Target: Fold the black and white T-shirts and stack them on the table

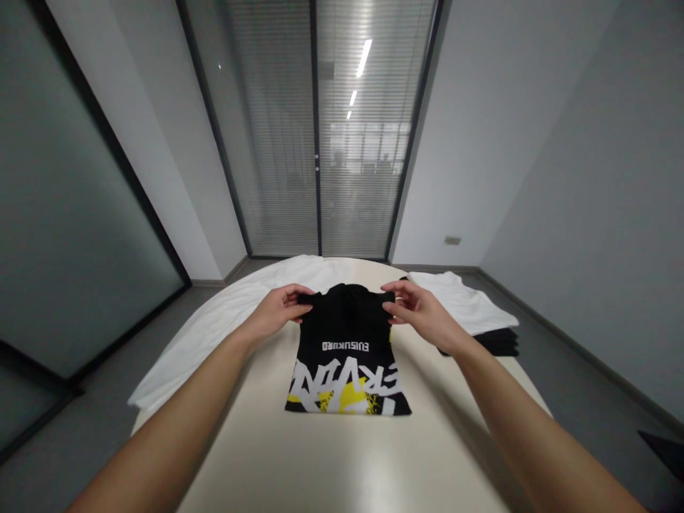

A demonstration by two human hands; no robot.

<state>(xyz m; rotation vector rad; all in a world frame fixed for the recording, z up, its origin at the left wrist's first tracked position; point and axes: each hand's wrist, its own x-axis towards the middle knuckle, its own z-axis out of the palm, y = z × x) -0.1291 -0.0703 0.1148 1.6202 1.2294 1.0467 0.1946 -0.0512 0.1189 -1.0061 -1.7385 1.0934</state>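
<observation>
A black T-shirt [342,335] with white lettering and a yellow print lies folded into a narrow block on the table, its print upside down to me. My left hand [281,308] pinches the far left corner between thumb and fingers. At the far right corner, my right hand [414,308] grips the cloth the same way. That far edge looks slightly raised between both hands, while the near edge rests flat on the tabletop. The underside of the shirt is hidden.
White cloth [229,313] spreads along the left side of the pale table [342,463]. On the right sits a pile of folded garments, a white one [462,299] over black ones [496,342]. Beyond the table stands a glass partition with blinds [283,142].
</observation>
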